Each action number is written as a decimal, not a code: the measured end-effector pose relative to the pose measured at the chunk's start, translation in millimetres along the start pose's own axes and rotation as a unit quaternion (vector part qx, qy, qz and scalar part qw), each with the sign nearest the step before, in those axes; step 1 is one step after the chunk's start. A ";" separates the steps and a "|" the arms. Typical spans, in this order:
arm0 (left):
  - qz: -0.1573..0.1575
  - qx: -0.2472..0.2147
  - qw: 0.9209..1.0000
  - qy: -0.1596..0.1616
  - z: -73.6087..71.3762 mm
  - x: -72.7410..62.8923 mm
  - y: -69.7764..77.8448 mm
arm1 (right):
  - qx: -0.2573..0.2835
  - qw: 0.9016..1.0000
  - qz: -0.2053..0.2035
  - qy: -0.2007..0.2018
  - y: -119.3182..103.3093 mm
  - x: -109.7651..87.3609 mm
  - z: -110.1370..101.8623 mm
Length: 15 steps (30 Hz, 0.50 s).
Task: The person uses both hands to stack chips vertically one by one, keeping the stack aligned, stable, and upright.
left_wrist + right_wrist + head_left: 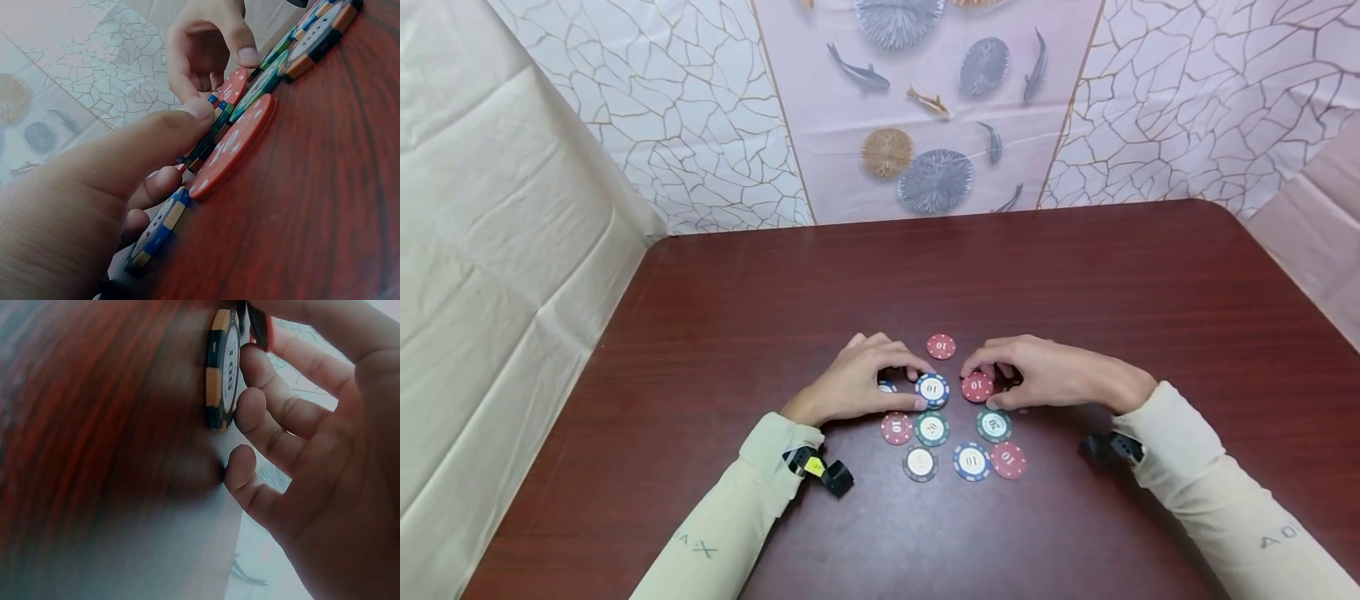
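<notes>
Left hand (867, 377) pinches a blue chip (932, 389) marked 10 between thumb and fingers, with at least one more rim showing under it. Another blue chip, half hidden (888, 387), lies beneath the palm of that hand. Across a narrow gap, the right hand (1037, 373) grips a red chip (977, 387) between thumb and forefinger. Its other fingers are bent beside a black-and-yellow chip (230, 372); I cannot tell whether they touch it.

Around the hands, more chips lie flat, well apart from the table's left, right and far edges. Toward the far edge sits a lone red chip (941, 347). Toward the near side, below the left hand, are a red chip (897, 427) and, just beside it, a green chip (932, 427), with a dark-rimmed chip (920, 462) nearer still. Below the right hand lies a second green chip (994, 424), then a blue chip (972, 461) just beside a red chip (1008, 459).

Pale sleeves (730, 508) reach in over the dark red table (775, 300). Past its far edge hangs a fish-patterned cloth (925, 125).
</notes>
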<state>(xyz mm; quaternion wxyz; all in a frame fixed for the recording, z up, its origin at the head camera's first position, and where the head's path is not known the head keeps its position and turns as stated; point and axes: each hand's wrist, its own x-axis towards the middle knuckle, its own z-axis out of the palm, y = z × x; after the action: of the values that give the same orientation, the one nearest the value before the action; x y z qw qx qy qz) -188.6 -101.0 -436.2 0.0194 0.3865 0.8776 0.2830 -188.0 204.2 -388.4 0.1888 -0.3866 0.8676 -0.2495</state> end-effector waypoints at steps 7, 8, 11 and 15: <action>-0.004 0.000 1.000 -0.001 -0.1 -0.4 -0.6 | 0.005 1.000 0.030 0.004 -3.6 1.7 0.8; -0.004 0.000 1.000 -0.001 -0.1 -0.2 -0.7 | 0.002 0.999 0.031 0.005 -4.3 1.6 0.8; -0.004 0.001 1.000 0.000 -0.5 0.1 -0.4 | -0.006 0.999 0.031 0.007 -6.7 0.5 0.6; 0.001 -0.001 1.000 -0.001 -0.8 0.3 0.4 | -0.004 0.999 0.029 0.012 -8.4 -0.8 0.1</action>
<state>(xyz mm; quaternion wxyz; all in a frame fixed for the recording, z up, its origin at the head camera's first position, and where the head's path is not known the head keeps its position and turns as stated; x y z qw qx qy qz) -188.8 -100.9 -435.3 0.0198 0.3876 0.8769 0.2834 -182.6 199.9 -383.4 0.1836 -0.3590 0.8817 -0.2450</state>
